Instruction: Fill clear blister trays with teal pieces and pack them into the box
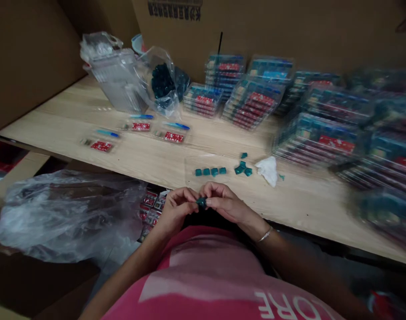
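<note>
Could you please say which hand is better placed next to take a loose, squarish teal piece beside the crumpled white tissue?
Probably the right hand: it is nearer those glossy, squarish teal pieces than the left hand. Both hands pinch a small dark teal item, so the right would need freeing first.

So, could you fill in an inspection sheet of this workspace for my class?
Surface: pale wooden table.
Job's things: green piece in the hands; four cubes in a row in a see-through tray; loose cubes to their right.
Clutter: white wad, with a green scrap beside it.
Hands: left hand and right hand both pinch the green piece.
Cables: nothing seen.
Surroundings: stacked packs towards the right, some blurred; cardboard behind; plastic bag at lower left.
</note>
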